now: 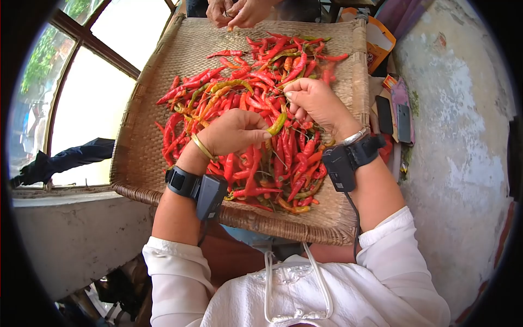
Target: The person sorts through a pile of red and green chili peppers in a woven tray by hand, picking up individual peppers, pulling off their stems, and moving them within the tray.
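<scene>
My left hand (237, 131), with a gold bangle at the wrist, pinches a yellow-green chili pepper (278, 124) between thumb and finger over the pile. The chili's upper end points toward my right hand (316, 103). That hand is closed in a pinch just above and to the right, its thumb and forefinger pressed together; whatever they hold is too small to make out. Beneath both hands lies a heap of mostly red chili peppers (256, 169), a few orange or yellow-green, on a woven basket tray (147, 131).
Across the tray, another person's hands (239, 12) are together over its far edge. Right of the tray are an orange carton (379, 41) and two phones, one black (384, 114), one grey-blue (403, 123). A window (81, 98) stands left, a worn wall (457, 141) right.
</scene>
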